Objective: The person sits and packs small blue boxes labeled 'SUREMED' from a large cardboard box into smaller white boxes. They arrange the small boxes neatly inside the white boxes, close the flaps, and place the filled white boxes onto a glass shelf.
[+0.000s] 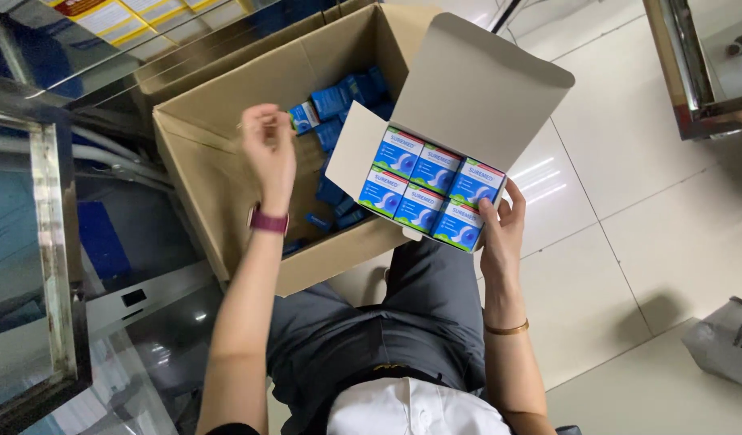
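Head view cuts off your body at the lower edge, so you see only forearms, grey trousers and a strip of white shirt. Your right hand [500, 229] grips the near corner of a white carton [468, 97] with its lid flapped open; the fingers wrap underneath, where you cannot see them. Six small blue-and-green boxes [423, 189] sit packed in two rows inside it, and anything below them is hidden. Your left hand [268, 145] hangs raised over the big cardboard box [226, 177], fingertips pinched together; whether it pinches something is too small to make out. More small blue boxes [339, 109] lie loose in that big box, partly hidden behind the white carton and your wrist, which wears a maroon band [268, 220]. A thin bangle [506, 329] rings your right wrist. Pale glossy floor tiles [629, 201] spread to the right. A metal-framed glass cabinet [41, 242] stands at the left, another metal frame [693, 72] is clipped at the top right, and a grey bag [729, 342] is cut off at the right edge.
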